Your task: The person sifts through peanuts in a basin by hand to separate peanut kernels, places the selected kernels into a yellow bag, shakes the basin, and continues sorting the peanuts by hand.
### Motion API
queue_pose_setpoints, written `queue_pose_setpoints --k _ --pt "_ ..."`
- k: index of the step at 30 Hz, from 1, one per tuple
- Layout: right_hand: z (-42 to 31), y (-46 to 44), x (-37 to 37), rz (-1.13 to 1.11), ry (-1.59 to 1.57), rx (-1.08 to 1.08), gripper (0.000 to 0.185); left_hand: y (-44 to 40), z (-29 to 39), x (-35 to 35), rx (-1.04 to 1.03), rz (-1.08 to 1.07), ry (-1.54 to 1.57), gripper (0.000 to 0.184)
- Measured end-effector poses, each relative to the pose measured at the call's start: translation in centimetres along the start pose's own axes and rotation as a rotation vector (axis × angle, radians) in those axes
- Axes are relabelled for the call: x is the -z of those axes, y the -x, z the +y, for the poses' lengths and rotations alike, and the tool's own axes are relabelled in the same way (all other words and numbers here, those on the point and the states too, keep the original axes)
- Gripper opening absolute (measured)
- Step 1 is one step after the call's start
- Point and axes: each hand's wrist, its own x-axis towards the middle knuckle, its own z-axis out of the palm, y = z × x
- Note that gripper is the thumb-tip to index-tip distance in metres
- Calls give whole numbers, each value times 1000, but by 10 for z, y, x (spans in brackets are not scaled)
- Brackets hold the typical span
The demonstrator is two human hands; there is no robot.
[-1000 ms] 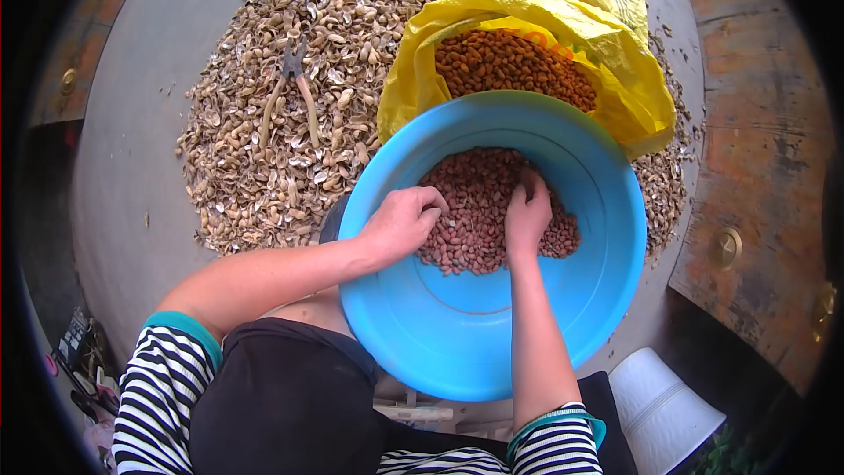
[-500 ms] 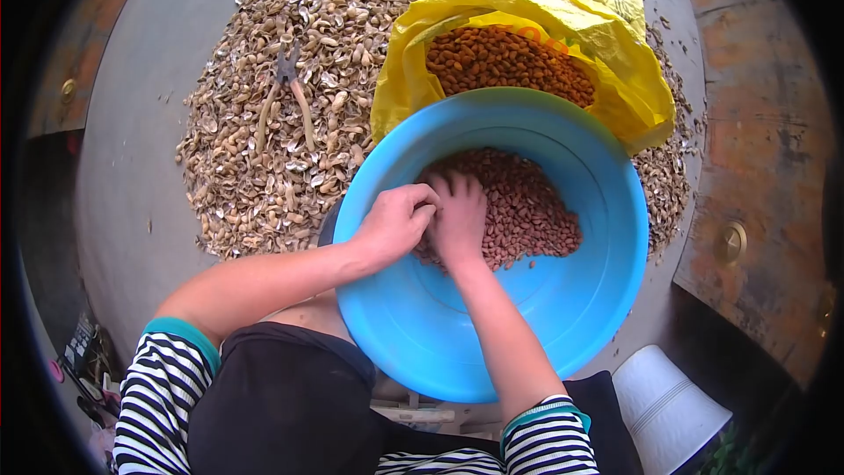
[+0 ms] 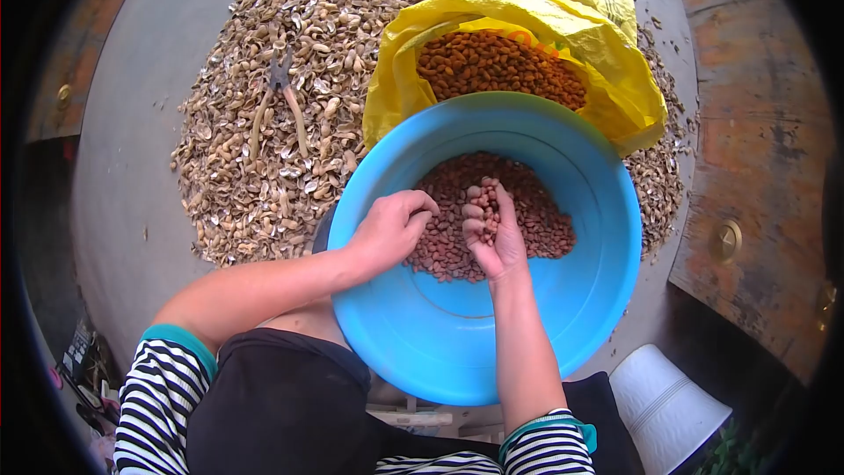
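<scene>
Shelled peanuts lie in a heap toward the far side of a blue basin. My right hand is turned palm up over the heap, its fingers curled around a small handful of peanuts. To its left, my left hand hangs over the basin's left side with its fingers bent and thumb near the fingertips. Whether anything is pinched there is hidden. Just beyond the basin's far rim, a yellow sack gapes, with many orange-brown kernels inside.
A wide pile of peanut shells covers the ground at the left, with pliers lying on top. More shells spread right of the sack. A white bucket stands at lower right, near a worn wooden door.
My right hand has turned from palm down in the peanuts to palm up, moved right and lifted a handful. My left hand stays nearly in place, now apart from the right.
</scene>
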Motion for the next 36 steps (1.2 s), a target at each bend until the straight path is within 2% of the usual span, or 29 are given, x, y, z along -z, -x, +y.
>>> queue_pose_setpoints --k 1,3,4,10,13,17,20,22,25,31,36 --pt "3 2 -6 -1 1 3 26 0 0 0 -61 18 0 14" --pt "17 8 -28 480 203 335 30 2 3 1 -103 26 -5 14" --pt "13 13 -15 246 144 287 37 3 4 1 -141 34 -10 13" --pt "29 11 -42 133 130 271 45 4 10 3 -319 75 -61 17" --pt "33 10 -48 133 121 271 47 4 17 3 -350 167 -72 19" --pt "37 9 -49 137 96 278 48 4 29 5 -404 178 -85 22" --pt "42 10 -49 159 112 272 47 2 28 6 -358 106 -178 19" --pt "43 10 -48 139 68 228 47 0 20 8 -421 32 -299 18" --pt "45 9 -51 170 26 260 46 1 22 7 -376 114 -137 9" --pt "39 8 -54 178 -3 285 44 4 28 24 -359 212 -84 10" --pt "40 0 -58 197 50 291 43 10 38 23 -482 109 -109 14"
